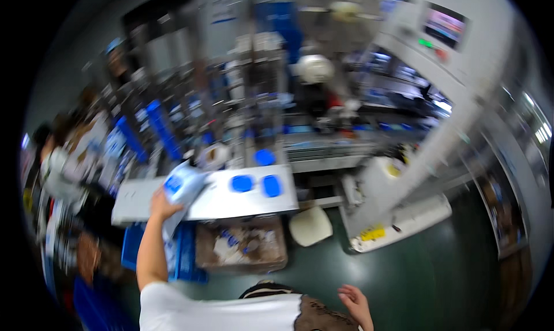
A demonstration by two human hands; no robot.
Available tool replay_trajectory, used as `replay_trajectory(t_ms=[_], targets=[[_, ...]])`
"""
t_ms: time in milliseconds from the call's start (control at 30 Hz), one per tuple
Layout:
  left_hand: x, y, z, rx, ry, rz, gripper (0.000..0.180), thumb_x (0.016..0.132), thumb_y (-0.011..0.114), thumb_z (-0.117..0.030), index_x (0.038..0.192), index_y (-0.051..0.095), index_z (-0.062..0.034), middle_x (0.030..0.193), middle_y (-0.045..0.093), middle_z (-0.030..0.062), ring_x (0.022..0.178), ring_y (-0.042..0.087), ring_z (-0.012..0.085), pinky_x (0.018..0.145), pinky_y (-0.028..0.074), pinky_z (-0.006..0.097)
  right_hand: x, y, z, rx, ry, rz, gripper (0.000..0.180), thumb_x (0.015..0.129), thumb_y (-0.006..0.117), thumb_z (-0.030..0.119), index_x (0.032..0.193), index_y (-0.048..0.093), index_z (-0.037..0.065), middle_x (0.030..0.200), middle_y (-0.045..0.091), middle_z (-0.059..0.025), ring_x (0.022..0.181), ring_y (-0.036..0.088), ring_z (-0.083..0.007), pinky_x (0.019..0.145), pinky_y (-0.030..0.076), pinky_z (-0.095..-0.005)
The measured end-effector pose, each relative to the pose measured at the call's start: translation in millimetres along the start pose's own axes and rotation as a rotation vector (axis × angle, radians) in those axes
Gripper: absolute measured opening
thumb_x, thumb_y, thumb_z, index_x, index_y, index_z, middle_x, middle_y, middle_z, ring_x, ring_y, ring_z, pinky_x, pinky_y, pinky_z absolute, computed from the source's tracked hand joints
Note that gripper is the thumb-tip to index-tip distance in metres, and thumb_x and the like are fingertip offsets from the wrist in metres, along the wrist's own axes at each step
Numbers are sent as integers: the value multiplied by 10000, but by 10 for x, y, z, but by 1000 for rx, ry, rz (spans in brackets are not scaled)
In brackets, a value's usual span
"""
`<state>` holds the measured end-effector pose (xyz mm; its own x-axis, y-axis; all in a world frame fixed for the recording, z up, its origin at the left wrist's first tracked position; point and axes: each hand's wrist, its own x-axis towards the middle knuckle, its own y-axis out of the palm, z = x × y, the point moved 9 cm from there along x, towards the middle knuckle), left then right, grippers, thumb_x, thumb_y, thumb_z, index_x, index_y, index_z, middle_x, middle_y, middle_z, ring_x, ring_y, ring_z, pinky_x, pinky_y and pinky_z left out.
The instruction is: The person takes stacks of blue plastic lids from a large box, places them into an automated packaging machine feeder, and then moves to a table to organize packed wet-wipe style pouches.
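Observation:
My left hand (165, 203) grips a soft-looking white and pale blue pack (186, 182) with a blue patch, over the left part of a white tabletop (213, 203). Motion blur hides the pack's details. To its right lie two flat blue rounded pieces, one oval (242, 183) and one more squared (272, 185). Another blue round piece (265, 157) is at the table's far edge. Low on the right, beside my body and away from the table, my right hand (354, 302) hangs with its fingers loosely apart and nothing in it.
Below the table stand a brown box (271, 262) with mixed scraps and a blue crate (187, 267). A cream stool (310, 225) is right of them. Machinery runs behind, with a white frame and screen (445, 25) at right. Another person (60, 169) is at far left.

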<state>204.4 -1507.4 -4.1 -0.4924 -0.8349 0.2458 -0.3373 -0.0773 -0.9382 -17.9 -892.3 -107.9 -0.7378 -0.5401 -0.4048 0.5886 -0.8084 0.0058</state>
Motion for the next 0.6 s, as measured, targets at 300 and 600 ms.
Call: replay_trajectory(t_ms=[300,600], targets=[[-260,222,190,180,-559,156,993,599,630,-649,1388,86,-388,1402,206,214,1213,283,487,910,271,635,-982,-871,-761,138,28,-163,370,843,585,160,1186,496,53,1124,569,-87,1037,514,-149,883,402,-281],[-570,543,-1976,310,276,-760,615,823,481,-494,1312,342,-146,1381,269,142,1252,250,378,991,268,504,-1783,-1829,-1040,153,-50,-516,339,841,588,147,1155,515,40,1080,586,-89,975,547,-149,826,436,-271]])
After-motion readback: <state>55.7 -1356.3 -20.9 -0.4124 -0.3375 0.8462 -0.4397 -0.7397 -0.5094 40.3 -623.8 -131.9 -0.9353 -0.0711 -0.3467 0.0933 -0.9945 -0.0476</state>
